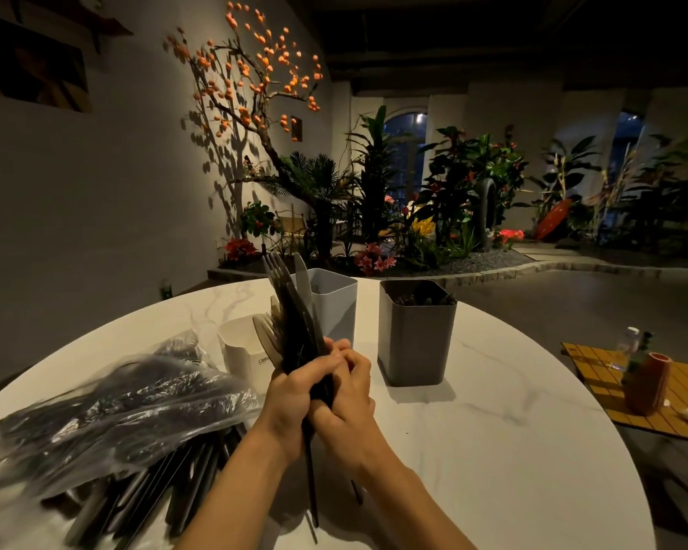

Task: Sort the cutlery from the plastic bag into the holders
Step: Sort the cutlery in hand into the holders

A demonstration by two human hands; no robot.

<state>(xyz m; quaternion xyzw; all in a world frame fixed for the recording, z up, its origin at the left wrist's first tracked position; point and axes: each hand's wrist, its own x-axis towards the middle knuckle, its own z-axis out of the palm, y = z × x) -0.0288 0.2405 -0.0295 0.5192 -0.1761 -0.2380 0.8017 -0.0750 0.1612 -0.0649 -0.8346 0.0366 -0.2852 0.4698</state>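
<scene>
Head view, single frame. Both hands meet at table centre around one bundle of dark cutlery (294, 311): left hand (294, 391) wraps the bundle from the left with fingers curled round the handles, right hand (348, 394) closes on the same handles from the right, fingertips touching the left hand's fingers. Grip on both sides: narrow, closed round the bundle. Long axis of the bundle runs near upright, tilted away and slightly left; fork tines and a pale knife blade fan out above the hands, handle ends stick out below the wrists toward the person. The heads point toward the light grey holder (330, 307), directly behind the fan; white holder (241, 351) stands just left of the hands, partly hidden by the bundle; dark grey holder (416, 335) stands to the right, already holding dark pieces, and is nearer the right hand. Judgement: pieces are being separated by type before dropping; white holder is nearer the left hand. Plastic bag (108, 406) lies at left on the marble table (493, 450), with much cutlery inside and handles spilling from its near end. Nothing stands between hands and holders. Orange vase (648, 387) sits well apart on a side mat.
</scene>
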